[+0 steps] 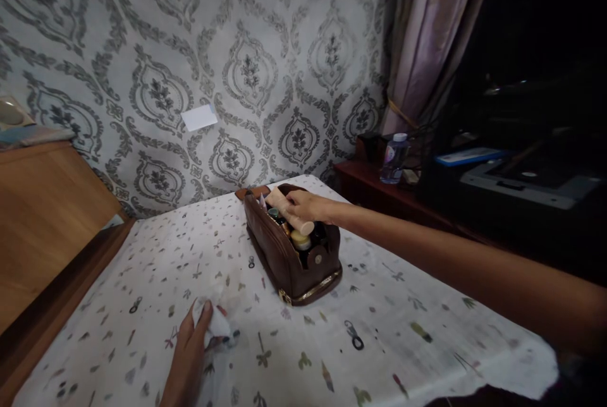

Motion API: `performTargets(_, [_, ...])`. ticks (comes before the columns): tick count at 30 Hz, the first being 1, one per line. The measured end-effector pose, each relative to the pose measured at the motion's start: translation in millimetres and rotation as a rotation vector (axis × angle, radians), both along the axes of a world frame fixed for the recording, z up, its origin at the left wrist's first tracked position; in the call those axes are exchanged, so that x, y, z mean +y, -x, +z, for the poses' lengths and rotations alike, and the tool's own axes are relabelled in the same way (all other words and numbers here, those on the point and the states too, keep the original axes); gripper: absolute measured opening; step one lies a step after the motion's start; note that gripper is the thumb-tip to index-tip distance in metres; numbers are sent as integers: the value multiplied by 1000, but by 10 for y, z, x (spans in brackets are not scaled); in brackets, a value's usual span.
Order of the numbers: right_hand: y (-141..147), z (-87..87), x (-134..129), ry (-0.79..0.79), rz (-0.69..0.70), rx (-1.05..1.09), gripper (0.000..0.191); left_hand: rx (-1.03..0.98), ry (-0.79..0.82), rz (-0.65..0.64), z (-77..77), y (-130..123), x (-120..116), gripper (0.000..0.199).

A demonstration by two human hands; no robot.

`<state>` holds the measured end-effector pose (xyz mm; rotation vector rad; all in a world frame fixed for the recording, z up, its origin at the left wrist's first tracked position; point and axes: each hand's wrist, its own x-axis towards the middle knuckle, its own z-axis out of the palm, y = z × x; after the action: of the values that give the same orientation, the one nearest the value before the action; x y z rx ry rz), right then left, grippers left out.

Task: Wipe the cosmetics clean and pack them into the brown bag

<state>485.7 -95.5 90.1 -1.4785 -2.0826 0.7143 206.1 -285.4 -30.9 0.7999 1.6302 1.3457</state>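
Observation:
A brown cosmetic bag (284, 263) stands unzipped on the patterned white cloth (180, 268), with several containers inside, among them a yellow-lidded jar (300, 240). My right hand (306, 206) grips a beige tube (283, 206) over the bag's opening; the tube lies at a slant, its cap toward me. Nearer to me on the left, my left hand (192, 337) is closed on a crumpled white tissue (213, 323), just above or on the cloth.
A wooden board or headboard (57, 205) borders the left side. Along the back runs a patterned wall (284, 66) with a white card (199, 117). At right, a clear bottle (393, 160) stands on a dark red surface (353, 176) by a curtain (422, 34).

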Motion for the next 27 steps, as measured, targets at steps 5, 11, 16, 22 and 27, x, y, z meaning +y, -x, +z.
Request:
performTargets(5, [31, 21, 15, 3, 5, -112, 27, 13, 5, 11, 9, -32, -5, 65])
performTargets(11, [54, 18, 6, 4, 18, -161, 27, 29, -15, 30, 37, -90, -24, 63])
performTargets(16, [28, 22, -30, 9, 39, -176, 30, 12, -7, -23, 14, -31, -12, 69])
performTargets(22, [161, 140, 24, -125, 41, -179, 26, -12, 30, -5, 50, -22, -14, 72])
performTargets(27, [434, 231, 257, -136, 119, -102, 20, -23, 4, 8, 36, -26, -4, 67])
